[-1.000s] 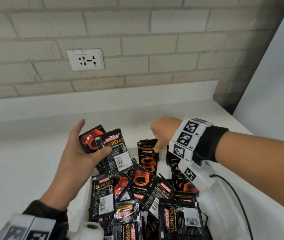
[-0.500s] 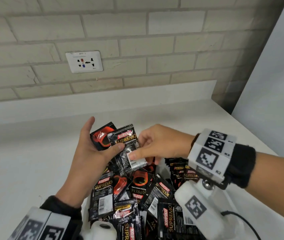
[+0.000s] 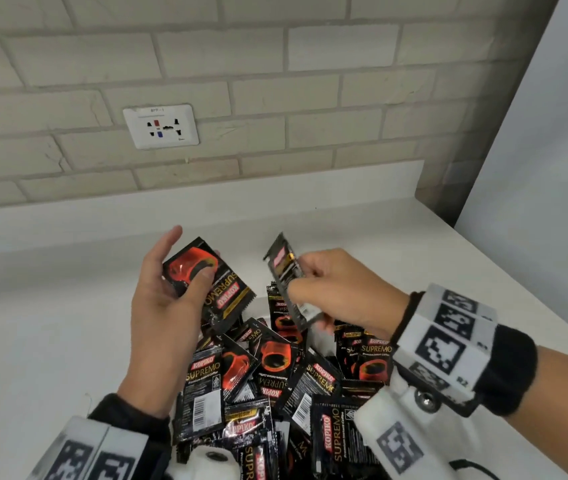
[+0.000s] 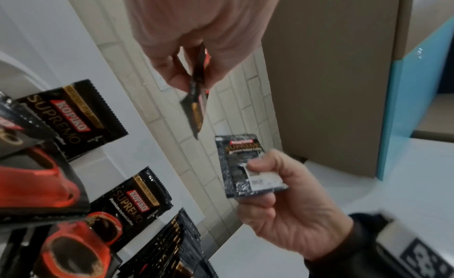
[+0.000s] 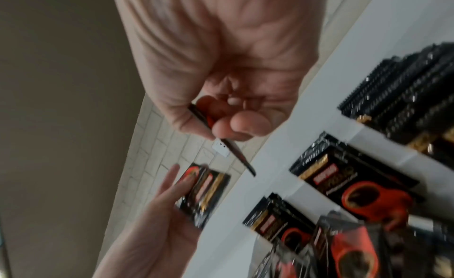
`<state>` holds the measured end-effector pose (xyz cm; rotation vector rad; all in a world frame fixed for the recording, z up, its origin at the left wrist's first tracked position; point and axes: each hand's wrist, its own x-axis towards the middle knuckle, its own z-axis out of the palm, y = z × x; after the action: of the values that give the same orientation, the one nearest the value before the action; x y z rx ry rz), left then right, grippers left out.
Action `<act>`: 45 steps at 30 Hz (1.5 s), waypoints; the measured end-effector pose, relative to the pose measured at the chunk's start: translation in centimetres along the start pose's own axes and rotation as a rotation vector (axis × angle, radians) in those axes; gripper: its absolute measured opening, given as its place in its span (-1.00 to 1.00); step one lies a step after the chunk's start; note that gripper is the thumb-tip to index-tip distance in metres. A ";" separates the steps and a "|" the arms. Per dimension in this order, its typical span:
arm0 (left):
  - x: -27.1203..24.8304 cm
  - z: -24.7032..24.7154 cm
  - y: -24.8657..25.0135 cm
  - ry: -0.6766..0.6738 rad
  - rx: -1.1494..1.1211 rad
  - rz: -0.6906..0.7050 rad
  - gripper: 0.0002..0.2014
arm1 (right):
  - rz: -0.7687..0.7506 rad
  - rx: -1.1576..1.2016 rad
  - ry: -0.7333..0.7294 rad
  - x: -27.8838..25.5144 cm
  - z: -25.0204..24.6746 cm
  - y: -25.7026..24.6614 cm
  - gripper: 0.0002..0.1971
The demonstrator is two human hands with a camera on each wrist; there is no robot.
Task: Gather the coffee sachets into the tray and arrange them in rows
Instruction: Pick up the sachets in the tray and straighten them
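Right hand [image 3: 341, 292] has a pinch grip on one sachet [image 3: 287, 278], thumb and fingers closed on its lower half, packet edge-on and lifted clear. Left hand [image 3: 161, 306] clamps a second sachet [image 3: 213, 282] under the thumb, fingers otherwise straight, face up. Below both, the loose pile [image 3: 275, 375] fills the tray [image 5: 383, 146] on the white table [image 3: 50, 323]. Best move, I'd say: turn the pinched packet to match the standing row [image 4: 181, 241], slide it in upright, keep labels facing one way.
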<state>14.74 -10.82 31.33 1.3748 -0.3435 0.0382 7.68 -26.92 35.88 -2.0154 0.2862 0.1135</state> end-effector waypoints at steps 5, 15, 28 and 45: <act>-1.3 1.8 0.4 -0.002 0.104 0.122 -0.30 | 0.027 0.008 -0.014 0.3 1.9 -0.1 -0.71; -2.5 1.6 0.7 -0.192 -0.360 -0.223 -0.38 | -0.063 0.217 -0.100 0.6 2.3 -0.4 -0.91; -2.4 1.3 0.3 -0.165 -0.255 -0.220 -0.55 | -0.263 -0.030 0.138 0.6 -1.1 -0.1 -0.83; -1.1 -0.9 0.8 0.054 -0.284 -0.173 -0.93 | -0.230 -0.266 0.072 4.0 -4.8 -0.4 -0.78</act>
<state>13.72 -9.61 31.66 1.1156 -0.1760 -0.1125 11.40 -31.66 37.57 -2.3042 0.0853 -0.0689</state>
